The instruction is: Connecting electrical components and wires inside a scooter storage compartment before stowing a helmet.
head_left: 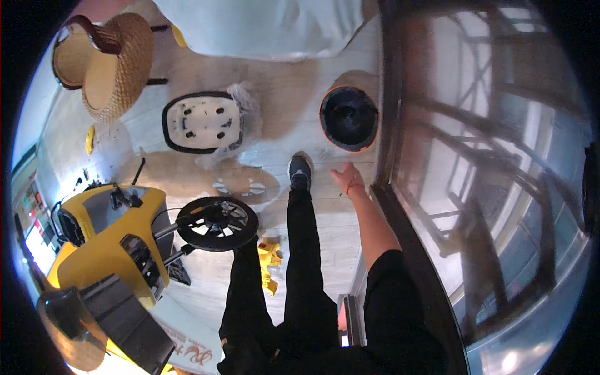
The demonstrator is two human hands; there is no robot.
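Observation:
My right hand (349, 179) reaches out over the floor with its fingers apart and nothing in it. Nearest to it, a little farther off, is a dark, round, hollow thing with an orange rim (350, 119); whether it is a bucket or an upturned helmet I cannot tell. The hand does not touch it. My left hand is out of the picture. At the left, a yellow scooter-like vehicle (103, 234) turns its black front wheel (219, 224) toward my legs.
A white oval panel with a black rim (203, 122) lies on the floor beside crumpled clear plastic (245, 112). A wicker chair (128, 62) stands far left, and white cloth (269, 28) hangs at the far edge. Yellow parts (269, 262) lie between wheel and legs. Glass panels (494, 169) line the right.

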